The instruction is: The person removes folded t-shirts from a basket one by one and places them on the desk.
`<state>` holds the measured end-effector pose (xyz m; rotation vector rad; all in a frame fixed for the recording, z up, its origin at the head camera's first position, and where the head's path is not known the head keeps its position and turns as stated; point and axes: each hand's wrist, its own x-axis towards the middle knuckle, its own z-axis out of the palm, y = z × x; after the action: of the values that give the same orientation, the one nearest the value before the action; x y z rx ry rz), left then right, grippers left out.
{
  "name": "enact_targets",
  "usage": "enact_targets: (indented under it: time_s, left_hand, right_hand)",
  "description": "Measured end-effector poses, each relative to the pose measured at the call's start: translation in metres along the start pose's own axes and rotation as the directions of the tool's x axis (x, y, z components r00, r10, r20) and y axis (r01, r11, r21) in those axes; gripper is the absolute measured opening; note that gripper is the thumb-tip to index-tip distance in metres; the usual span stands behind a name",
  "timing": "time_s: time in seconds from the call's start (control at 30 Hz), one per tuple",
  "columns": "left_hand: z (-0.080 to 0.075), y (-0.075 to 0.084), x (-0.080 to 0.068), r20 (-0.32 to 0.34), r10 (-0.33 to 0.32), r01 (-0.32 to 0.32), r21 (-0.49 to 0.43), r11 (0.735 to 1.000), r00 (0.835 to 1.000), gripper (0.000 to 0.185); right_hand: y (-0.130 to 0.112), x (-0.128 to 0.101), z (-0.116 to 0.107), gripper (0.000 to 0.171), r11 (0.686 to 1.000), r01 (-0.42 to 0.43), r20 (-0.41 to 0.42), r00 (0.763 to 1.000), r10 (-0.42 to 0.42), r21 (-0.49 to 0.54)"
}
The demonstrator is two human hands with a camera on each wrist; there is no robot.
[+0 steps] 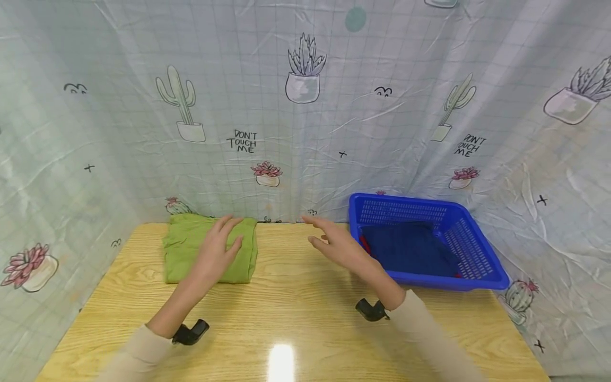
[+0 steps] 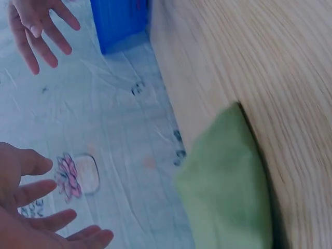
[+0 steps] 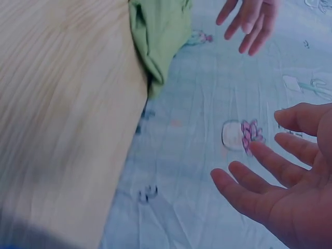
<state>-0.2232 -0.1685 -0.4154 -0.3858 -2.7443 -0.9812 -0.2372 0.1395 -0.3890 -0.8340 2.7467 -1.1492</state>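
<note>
Wooden table point(image 1: 296, 313) nearest me, both sleeves reaching out over it. I see the left hand point(image 1: 217, 249) spread flat over the folded green cloth point(image 1: 183, 249) at the far left edge. Right hand point(image 1: 336, 244) hovers, fingers spread, gripping nothing, just beside the blue basket point(image 1: 477, 265). Cactus curtain point(image 1: 305, 106) behind.

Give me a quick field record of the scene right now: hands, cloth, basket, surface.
left hand: open, fingers straight, over the folded green cloth; contact cannot be confirmed
right hand: open, empty, between cloth and blue basket
green cloth: folded, at the far left edge of the wooden table
blue basket: on the table's right side, dark blue fabric inside
backdrop: cactus-print sheet
</note>
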Motion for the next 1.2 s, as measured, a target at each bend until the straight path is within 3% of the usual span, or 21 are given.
enact_targets:
  time_s: [0.33, 0.6, 0.83, 1.03, 1.2]
  left_hand:
    - [0.027, 0.048, 0.009, 0.040, 0.079, -0.074, -0.104, 0.992, 0.996, 0.049]
    - [0.047, 0.085, 0.022, 0.043, 0.160, -0.148, -0.210, 0.967, 0.986, 0.047]
    - [0.063, 0.124, 0.036, 0.071, 0.283, -0.259, -0.240, 0.936, 0.957, 0.047]
    - [0.076, 0.157, 0.049, 0.125, 0.385, -0.355, -0.210, 0.911, 0.914, 0.047]
    - [0.083, 0.179, 0.063, 0.177, 0.404, -0.374, -0.182, 0.910, 0.897, 0.048]
  right_hand:
    - [0.017, -0.038, -0.053, 0.052, 0.978, 0.016, -0.066, 0.997, -0.030, -0.209]
    - [0.033, -0.059, -0.088, 0.059, 0.964, -0.089, -0.069, 0.995, 0.074, -0.250]
    - [0.051, -0.065, -0.101, 0.060, 0.942, -0.102, -0.076, 0.994, 0.082, -0.319]
    - [0.052, -0.065, -0.123, 0.059, 0.925, -0.138, -0.090, 0.989, 0.113, -0.354]
    - [0.052, -0.066, -0.143, 0.060, 0.912, -0.146, -0.095, 0.988, 0.118, -0.383]
